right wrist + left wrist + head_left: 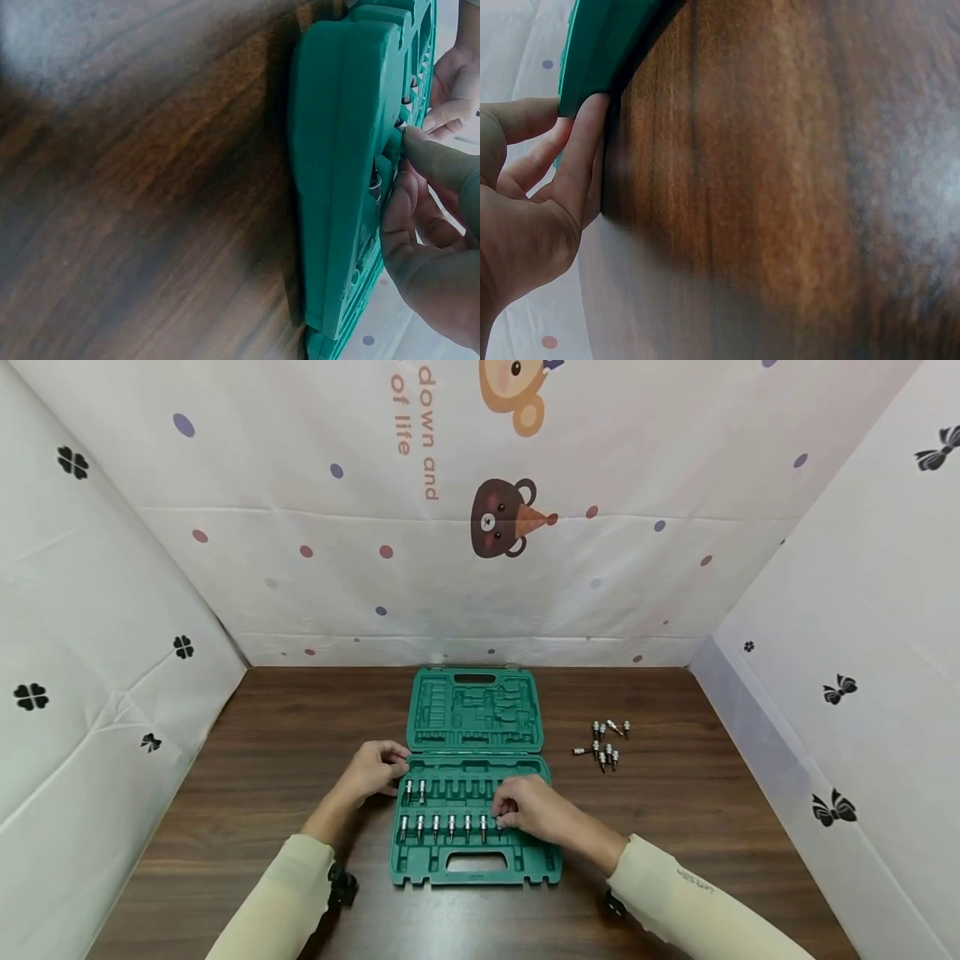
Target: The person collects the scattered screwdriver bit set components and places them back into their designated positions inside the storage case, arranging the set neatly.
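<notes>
A green socket-bit case (pixel 480 877) lies opened flat on the table, with two silver bit sockets (pixel 422 790) in its upper row. More bit sockets (pixel 452 827) stand side by side in the lower row. My left hand (pixel 372 770) holds the case's left edge; the left wrist view shows thumb and fingers against the green side wall (pixel 604 52). Over the lower row, at the right end of the filled slots, my right hand (pixel 531 810) pinches a bit socket (pixel 499 825), mostly covered by the fingertips. The right wrist view shows the right hand (pixel 427 240) against the case.
Several loose bit sockets (pixel 602 758) lie scattered on the brown wooden table (pixel 652 827), right of the case. The case's moulded lid (pixel 474 714) is folded back towards the patterned back wall (pixel 442 585). White patterned sheets also stand at both sides.
</notes>
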Action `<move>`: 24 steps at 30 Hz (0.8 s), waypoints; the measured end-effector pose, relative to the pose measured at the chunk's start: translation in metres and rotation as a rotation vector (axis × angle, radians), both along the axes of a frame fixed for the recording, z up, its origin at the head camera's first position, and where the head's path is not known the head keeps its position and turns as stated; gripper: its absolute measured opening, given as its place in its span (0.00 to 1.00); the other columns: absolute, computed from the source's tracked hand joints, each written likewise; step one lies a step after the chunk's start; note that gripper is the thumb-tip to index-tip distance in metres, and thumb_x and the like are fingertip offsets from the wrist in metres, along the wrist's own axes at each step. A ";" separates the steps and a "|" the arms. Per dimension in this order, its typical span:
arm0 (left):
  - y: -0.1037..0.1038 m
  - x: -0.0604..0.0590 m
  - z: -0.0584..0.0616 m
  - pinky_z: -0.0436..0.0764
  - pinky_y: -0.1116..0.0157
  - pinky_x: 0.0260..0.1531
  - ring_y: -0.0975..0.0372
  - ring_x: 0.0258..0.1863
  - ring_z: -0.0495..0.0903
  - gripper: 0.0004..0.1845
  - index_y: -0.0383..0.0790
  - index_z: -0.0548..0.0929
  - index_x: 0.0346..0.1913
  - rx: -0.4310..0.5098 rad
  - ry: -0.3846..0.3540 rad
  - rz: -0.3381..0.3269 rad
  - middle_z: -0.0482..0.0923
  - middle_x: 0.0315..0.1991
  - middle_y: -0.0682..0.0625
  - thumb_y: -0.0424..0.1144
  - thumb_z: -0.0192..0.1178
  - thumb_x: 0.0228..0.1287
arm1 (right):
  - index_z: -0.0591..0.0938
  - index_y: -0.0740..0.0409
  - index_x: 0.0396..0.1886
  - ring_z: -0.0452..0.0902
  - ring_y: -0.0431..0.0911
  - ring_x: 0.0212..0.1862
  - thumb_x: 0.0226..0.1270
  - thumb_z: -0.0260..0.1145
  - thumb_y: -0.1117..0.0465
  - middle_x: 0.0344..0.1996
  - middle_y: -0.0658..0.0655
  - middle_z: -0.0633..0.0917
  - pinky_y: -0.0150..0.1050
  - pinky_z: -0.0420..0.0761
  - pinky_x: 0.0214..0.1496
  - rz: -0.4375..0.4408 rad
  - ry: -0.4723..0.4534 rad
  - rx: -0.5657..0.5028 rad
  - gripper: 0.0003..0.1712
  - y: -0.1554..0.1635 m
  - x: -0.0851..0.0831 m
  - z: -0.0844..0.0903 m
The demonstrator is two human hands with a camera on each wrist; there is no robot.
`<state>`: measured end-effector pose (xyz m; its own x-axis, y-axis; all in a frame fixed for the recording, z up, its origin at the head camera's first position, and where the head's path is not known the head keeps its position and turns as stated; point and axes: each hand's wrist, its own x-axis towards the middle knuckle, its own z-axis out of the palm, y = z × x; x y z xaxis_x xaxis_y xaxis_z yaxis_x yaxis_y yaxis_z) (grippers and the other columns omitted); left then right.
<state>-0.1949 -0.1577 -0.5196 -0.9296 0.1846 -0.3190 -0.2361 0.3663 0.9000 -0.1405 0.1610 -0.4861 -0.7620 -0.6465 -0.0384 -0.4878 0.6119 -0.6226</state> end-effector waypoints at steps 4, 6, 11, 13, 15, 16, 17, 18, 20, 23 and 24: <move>0.000 0.001 0.000 0.90 0.57 0.32 0.54 0.40 0.82 0.11 0.31 0.82 0.55 -0.001 0.001 0.002 0.79 0.46 0.38 0.29 0.58 0.75 | 0.89 0.53 0.33 0.80 0.34 0.37 0.63 0.77 0.63 0.35 0.47 0.87 0.28 0.82 0.37 0.011 0.018 0.006 0.02 0.000 -0.001 0.001; 0.000 0.001 0.001 0.90 0.57 0.32 0.54 0.40 0.82 0.11 0.31 0.82 0.56 0.003 -0.001 0.004 0.79 0.46 0.38 0.29 0.58 0.75 | 0.90 0.53 0.33 0.81 0.35 0.37 0.63 0.77 0.63 0.34 0.47 0.87 0.28 0.83 0.37 0.015 0.025 0.002 0.02 0.000 0.000 0.001; 0.000 0.001 0.001 0.90 0.56 0.32 0.54 0.40 0.82 0.12 0.30 0.82 0.56 0.012 0.006 0.002 0.79 0.47 0.37 0.29 0.58 0.75 | 0.89 0.53 0.33 0.81 0.35 0.37 0.63 0.77 0.63 0.34 0.48 0.86 0.28 0.82 0.37 0.011 0.015 0.003 0.03 0.000 0.000 0.002; 0.000 0.001 0.002 0.90 0.55 0.33 0.54 0.40 0.82 0.12 0.30 0.82 0.57 0.011 0.009 -0.001 0.79 0.47 0.37 0.29 0.58 0.75 | 0.89 0.53 0.35 0.80 0.36 0.37 0.63 0.77 0.63 0.34 0.48 0.85 0.28 0.82 0.37 -0.001 0.012 0.011 0.04 0.000 0.000 0.002; 0.000 0.001 0.002 0.90 0.55 0.33 0.54 0.40 0.82 0.12 0.30 0.82 0.57 0.009 0.010 -0.002 0.79 0.47 0.37 0.29 0.58 0.75 | 0.88 0.53 0.37 0.79 0.37 0.36 0.62 0.78 0.63 0.35 0.49 0.84 0.29 0.81 0.37 -0.015 0.013 0.020 0.06 0.000 0.000 0.002; 0.000 0.001 0.002 0.90 0.56 0.33 0.54 0.40 0.82 0.12 0.30 0.82 0.57 0.008 0.010 -0.004 0.79 0.47 0.37 0.29 0.57 0.76 | 0.88 0.54 0.38 0.79 0.38 0.37 0.61 0.79 0.63 0.35 0.50 0.84 0.29 0.81 0.37 -0.022 0.012 0.023 0.08 -0.001 -0.001 0.002; 0.000 0.001 0.002 0.90 0.56 0.33 0.54 0.40 0.82 0.12 0.30 0.82 0.57 0.007 0.010 -0.005 0.79 0.47 0.37 0.29 0.57 0.76 | 0.88 0.54 0.39 0.79 0.39 0.37 0.60 0.79 0.62 0.35 0.50 0.84 0.30 0.81 0.37 -0.029 0.011 0.028 0.09 -0.001 -0.001 0.002; 0.000 0.001 0.002 0.90 0.55 0.33 0.54 0.40 0.82 0.12 0.30 0.82 0.57 0.008 0.011 -0.006 0.79 0.47 0.38 0.29 0.57 0.76 | 0.87 0.54 0.40 0.79 0.40 0.37 0.59 0.80 0.62 0.36 0.51 0.84 0.30 0.81 0.38 -0.034 0.015 0.031 0.11 -0.001 -0.001 0.002; 0.000 0.001 0.001 0.90 0.55 0.33 0.55 0.40 0.82 0.12 0.30 0.82 0.57 0.009 0.013 -0.006 0.79 0.47 0.38 0.29 0.57 0.75 | 0.87 0.54 0.41 0.79 0.40 0.38 0.58 0.81 0.62 0.36 0.50 0.84 0.31 0.81 0.38 -0.044 0.007 0.041 0.12 -0.001 -0.002 0.002; 0.000 0.001 0.000 0.90 0.55 0.33 0.55 0.39 0.82 0.12 0.30 0.82 0.57 0.010 0.018 -0.007 0.79 0.47 0.38 0.29 0.57 0.75 | 0.88 0.52 0.41 0.78 0.39 0.37 0.57 0.81 0.61 0.35 0.48 0.84 0.30 0.81 0.38 -0.061 -0.011 0.062 0.13 -0.001 -0.004 0.001; 0.000 0.001 0.000 0.90 0.55 0.32 0.55 0.39 0.82 0.12 0.30 0.82 0.56 0.010 0.019 -0.006 0.79 0.47 0.38 0.29 0.57 0.75 | 0.88 0.52 0.40 0.78 0.38 0.37 0.57 0.81 0.61 0.35 0.47 0.84 0.31 0.81 0.38 -0.065 -0.017 0.066 0.12 -0.002 -0.005 0.001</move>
